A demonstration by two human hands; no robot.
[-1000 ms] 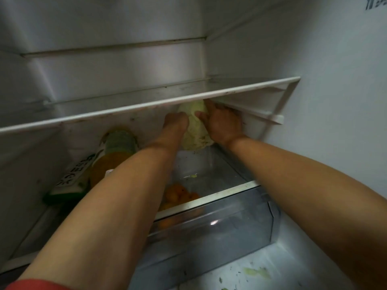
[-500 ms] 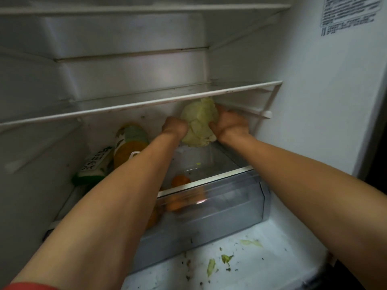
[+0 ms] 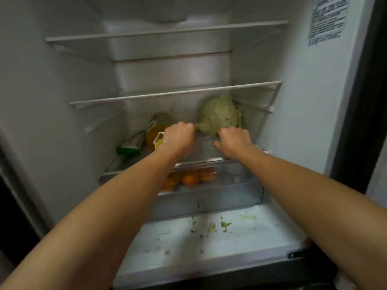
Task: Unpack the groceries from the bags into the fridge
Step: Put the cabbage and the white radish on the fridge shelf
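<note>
Far back on the low shelf, by the right wall, sits the cabbage, likely tucked there so it cannot roll. Left hand and right hand curl at its front; I cannot tell if they grip it.

No legible text on sticker

Left grip and right grip curled

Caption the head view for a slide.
Cabbage on fridge shelf, left hand and right hand before it, oranges in drawer below.
</note>
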